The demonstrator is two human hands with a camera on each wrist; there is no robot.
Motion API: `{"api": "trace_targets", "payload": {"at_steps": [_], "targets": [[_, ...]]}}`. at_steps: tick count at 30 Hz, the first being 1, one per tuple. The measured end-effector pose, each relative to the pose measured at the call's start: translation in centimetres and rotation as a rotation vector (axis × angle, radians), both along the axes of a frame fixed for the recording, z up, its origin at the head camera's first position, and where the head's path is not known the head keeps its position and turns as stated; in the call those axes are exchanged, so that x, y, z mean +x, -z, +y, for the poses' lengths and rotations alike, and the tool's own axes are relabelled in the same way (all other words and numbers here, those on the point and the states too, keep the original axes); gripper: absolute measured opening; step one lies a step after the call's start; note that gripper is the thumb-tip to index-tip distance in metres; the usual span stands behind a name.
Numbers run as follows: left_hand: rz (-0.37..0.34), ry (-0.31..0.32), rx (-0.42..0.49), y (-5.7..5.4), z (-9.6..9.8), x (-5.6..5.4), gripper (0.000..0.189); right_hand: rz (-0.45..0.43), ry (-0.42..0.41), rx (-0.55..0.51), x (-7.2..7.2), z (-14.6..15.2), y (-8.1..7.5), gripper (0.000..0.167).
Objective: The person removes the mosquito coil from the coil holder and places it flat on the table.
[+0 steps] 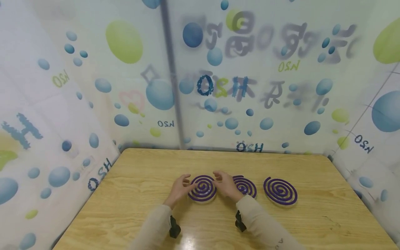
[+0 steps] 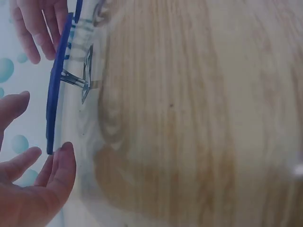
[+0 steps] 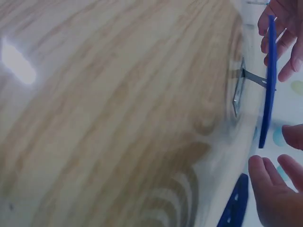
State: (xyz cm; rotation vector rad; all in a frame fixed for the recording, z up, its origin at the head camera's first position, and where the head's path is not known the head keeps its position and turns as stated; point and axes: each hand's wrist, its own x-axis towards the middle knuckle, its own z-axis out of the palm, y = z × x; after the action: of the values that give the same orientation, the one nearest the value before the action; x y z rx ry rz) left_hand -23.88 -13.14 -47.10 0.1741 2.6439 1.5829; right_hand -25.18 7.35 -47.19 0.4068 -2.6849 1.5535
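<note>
Three purple mosquito coils stand in a row on the wooden table. My hands flank the left coil [image 1: 202, 188], one at each side. The left hand [image 1: 179, 190] has loosely bent fingers, with fingertips right at the coil's edge in the left wrist view. On the other side the right hand [image 1: 227, 186] spreads its fingers, a small gap from the rim in the right wrist view. A small metal stand [image 2: 75, 81] bears this coil above the table. Part of the middle coil [image 1: 245, 188] is hidden behind my right hand and wrist.
The right coil [image 1: 280, 191] lies farther along the row. A wooden table [image 1: 150, 163] runs back to a white curtain [image 1: 193, 114] printed with blue and green dots. Similar printed sheets close off both sides.
</note>
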Motion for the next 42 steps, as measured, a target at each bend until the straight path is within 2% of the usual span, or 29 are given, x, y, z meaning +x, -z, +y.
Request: {"api": "trace_targets", "payload": {"at_steps": [3, 8, 12, 16, 20, 29, 33, 42], "targets": [[-0.017, 0.008, -0.009, 0.4, 0.1, 0.1, 0.059, -0.020, 0.000, 0.024, -0.1, -0.3, 0.4, 0.037], [0.010, 0.026, -0.023, 0.8, 0.4, 0.0, 0.056, 0.054, 0.000, 0.108, -0.1, -0.7, 0.9, 0.034], [0.000, 0.038, 0.026, 1.1, 0.5, 0.1, 0.050, 0.074, -0.012, 0.174, 0.0, -0.9, 0.9, 0.033], [-0.057, 0.045, 0.107, 1.4, 0.6, 0.0, 0.049, 0.064, -0.028, 0.208, 0.0, -1.1, 0.9, 0.034], [-0.102, 0.034, 0.168, 1.3, 0.7, 0.0, 0.050, 0.077, -0.031, 0.221, 0.0, -1.1, 0.9, 0.033], [-0.092, 0.036, 0.197, 1.3, 0.6, 0.3, 0.044, 0.069, -0.010, 0.180, 0.2, -1.2, 0.4, 0.034], [-0.111, 0.035, 0.223, 1.4, 0.6, 0.3, 0.044, 0.073, -0.003, 0.180, 0.2, -1.2, 0.5, 0.033], [-0.110, 0.027, 0.200, 1.1, 0.9, 0.3, 0.045, 0.086, 0.020, 0.194, 0.0, -0.9, 0.6, 0.030]]}}
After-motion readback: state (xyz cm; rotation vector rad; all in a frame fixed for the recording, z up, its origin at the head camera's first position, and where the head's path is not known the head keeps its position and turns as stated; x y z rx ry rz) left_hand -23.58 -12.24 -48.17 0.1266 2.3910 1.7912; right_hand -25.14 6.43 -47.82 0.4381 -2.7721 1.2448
